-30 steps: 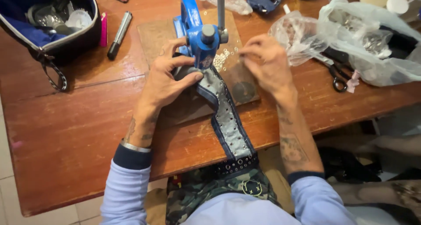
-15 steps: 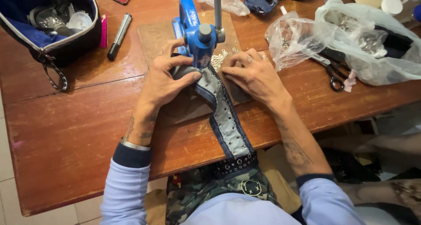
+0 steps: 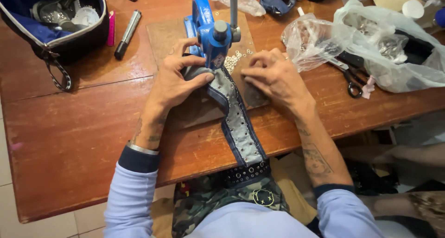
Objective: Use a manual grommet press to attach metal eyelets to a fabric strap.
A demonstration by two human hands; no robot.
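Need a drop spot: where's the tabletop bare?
Bare: wooden table left of left hand, below the blue zip bag; also the near-right edge. Crowded: clear plastic bags and black scissors beyond right hand.

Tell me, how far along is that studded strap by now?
Done: the grey strap already carries eyelets along the stretch nearest the person. In hand: the left hand pins its end under the blue press, and the right hand steadies it. Left: loose eyelets lie unset on the board.

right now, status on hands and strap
Left hand pinning strap under blue press. Right hand on board beside strap. Loose eyelets close by.
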